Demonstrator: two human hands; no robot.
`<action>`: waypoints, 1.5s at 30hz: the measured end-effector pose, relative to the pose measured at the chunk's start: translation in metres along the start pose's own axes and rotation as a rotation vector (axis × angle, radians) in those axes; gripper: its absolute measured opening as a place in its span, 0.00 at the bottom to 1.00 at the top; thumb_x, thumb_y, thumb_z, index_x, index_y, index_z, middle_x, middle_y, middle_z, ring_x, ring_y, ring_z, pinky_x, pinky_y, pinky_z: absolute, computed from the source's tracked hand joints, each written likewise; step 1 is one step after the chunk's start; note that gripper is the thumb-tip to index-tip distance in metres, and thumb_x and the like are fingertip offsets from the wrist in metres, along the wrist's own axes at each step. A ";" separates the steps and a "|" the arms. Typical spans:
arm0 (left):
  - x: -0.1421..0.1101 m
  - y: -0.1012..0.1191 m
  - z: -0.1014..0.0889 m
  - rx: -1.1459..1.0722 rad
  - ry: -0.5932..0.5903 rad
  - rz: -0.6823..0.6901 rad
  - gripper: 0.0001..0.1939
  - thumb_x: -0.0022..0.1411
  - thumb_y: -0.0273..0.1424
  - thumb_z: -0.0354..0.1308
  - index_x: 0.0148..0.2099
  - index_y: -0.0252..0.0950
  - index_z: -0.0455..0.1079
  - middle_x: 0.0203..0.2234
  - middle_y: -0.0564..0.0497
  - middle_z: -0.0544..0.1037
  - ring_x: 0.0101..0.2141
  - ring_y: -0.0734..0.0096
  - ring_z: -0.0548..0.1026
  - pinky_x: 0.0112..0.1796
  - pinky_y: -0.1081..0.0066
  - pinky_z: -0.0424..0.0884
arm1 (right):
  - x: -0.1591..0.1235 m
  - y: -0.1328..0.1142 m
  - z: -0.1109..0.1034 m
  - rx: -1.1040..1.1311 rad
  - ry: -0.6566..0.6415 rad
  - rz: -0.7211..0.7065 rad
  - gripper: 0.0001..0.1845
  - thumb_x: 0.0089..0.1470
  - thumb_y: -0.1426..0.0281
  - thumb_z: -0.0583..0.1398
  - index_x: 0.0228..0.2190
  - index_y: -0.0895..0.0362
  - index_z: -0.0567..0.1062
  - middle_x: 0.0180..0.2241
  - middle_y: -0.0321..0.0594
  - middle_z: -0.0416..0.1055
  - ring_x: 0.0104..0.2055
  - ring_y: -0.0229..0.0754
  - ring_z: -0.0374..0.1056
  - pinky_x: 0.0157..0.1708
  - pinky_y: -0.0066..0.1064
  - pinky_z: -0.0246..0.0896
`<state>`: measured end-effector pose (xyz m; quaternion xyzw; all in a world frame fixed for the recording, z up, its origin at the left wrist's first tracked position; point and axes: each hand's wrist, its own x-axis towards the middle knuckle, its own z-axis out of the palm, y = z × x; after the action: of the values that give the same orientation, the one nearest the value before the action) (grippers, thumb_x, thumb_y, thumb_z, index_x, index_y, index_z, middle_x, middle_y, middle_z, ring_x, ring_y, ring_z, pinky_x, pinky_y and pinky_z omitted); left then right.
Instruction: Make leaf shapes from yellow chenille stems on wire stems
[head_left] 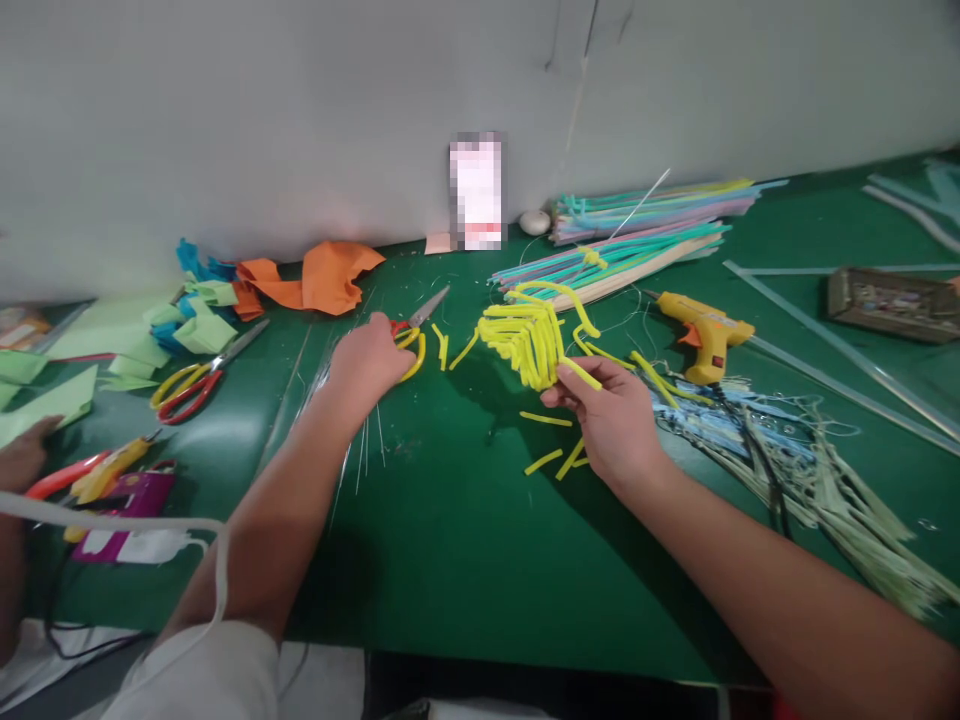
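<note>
My left hand (pixel 371 362) is closed at the red and yellow handles of a pair of scissors (pixel 429 308), whose blades point away to the right. The scissors are at or just above the green table top; I cannot tell which. In my right hand (pixel 611 415) is a leaf shape (pixel 523 340) made of rows of bent yellow pipe cleaners, pinched between thumb and fingers at its lower right end. Short cut yellow pipe cleaner pieces (pixel 545 418) are scattered beneath and around it.
A yellow hot glue gun (pixel 705 330) lies at right, near bundled pipe cleaners (pixel 630 260) and stringy fibre (pixel 810 460). Behind stands a phone (pixel 478 190). Crepe paper (pixel 330 277), other scissors (pixel 202 385) and another person's hand (pixel 26 450) are at left.
</note>
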<state>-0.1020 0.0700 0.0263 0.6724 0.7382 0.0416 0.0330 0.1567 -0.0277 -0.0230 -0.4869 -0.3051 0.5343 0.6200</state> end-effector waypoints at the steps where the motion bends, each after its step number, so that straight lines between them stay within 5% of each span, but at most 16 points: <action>1: 0.000 -0.002 -0.001 -0.059 0.057 0.004 0.21 0.49 0.37 0.64 0.45 0.36 0.67 0.32 0.39 0.77 0.33 0.51 0.76 0.34 0.58 0.70 | 0.000 -0.001 0.000 0.003 0.005 -0.012 0.13 0.45 0.61 0.69 0.29 0.56 0.75 0.20 0.33 0.73 0.24 0.38 0.72 0.33 0.33 0.71; 5: -0.005 -0.001 -0.003 -0.327 0.248 0.105 0.26 0.47 0.41 0.68 0.47 0.40 0.64 0.31 0.48 0.75 0.31 0.61 0.74 0.35 0.63 0.69 | 0.001 -0.004 0.000 0.005 0.034 -0.045 0.12 0.47 0.62 0.68 0.29 0.55 0.74 0.20 0.32 0.72 0.24 0.37 0.72 0.33 0.33 0.71; 10: -0.024 0.014 -0.005 -0.660 0.250 0.346 0.28 0.49 0.39 0.67 0.50 0.38 0.63 0.30 0.52 0.72 0.28 0.72 0.71 0.31 0.70 0.68 | 0.001 -0.008 -0.001 0.047 0.073 -0.076 0.12 0.46 0.63 0.69 0.28 0.55 0.73 0.21 0.31 0.71 0.24 0.37 0.72 0.32 0.33 0.70; 17: -0.039 0.021 0.001 -0.317 0.110 0.674 0.30 0.47 0.44 0.66 0.51 0.39 0.68 0.39 0.48 0.78 0.34 0.64 0.75 0.36 0.68 0.69 | 0.004 -0.010 -0.003 0.106 0.125 -0.104 0.12 0.45 0.64 0.69 0.27 0.56 0.73 0.22 0.32 0.72 0.23 0.35 0.71 0.29 0.31 0.69; 21: -0.041 0.026 0.009 -0.166 0.062 0.679 0.29 0.49 0.47 0.64 0.51 0.39 0.70 0.41 0.46 0.79 0.39 0.56 0.77 0.37 0.65 0.69 | 0.005 -0.009 -0.002 0.085 0.145 -0.108 0.11 0.45 0.64 0.69 0.27 0.56 0.74 0.22 0.32 0.72 0.23 0.35 0.71 0.29 0.31 0.70; 31: -0.050 0.035 0.005 -0.175 -0.041 0.614 0.29 0.52 0.48 0.61 0.53 0.38 0.69 0.34 0.51 0.80 0.33 0.66 0.77 0.35 0.70 0.69 | 0.000 -0.009 0.002 -0.008 0.138 -0.137 0.09 0.45 0.67 0.68 0.25 0.56 0.74 0.21 0.32 0.72 0.22 0.35 0.72 0.29 0.30 0.71; 45: -0.050 0.037 -0.002 -0.019 -0.136 0.696 0.23 0.56 0.47 0.58 0.47 0.37 0.72 0.29 0.52 0.78 0.27 0.71 0.74 0.27 0.73 0.62 | -0.002 -0.007 0.001 -0.047 0.119 -0.132 0.08 0.46 0.67 0.67 0.26 0.56 0.75 0.20 0.33 0.73 0.23 0.37 0.73 0.30 0.31 0.72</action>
<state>-0.0612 0.0231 0.0317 0.8847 0.4604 0.0121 0.0721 0.1580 -0.0286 -0.0154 -0.5109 -0.3117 0.4550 0.6594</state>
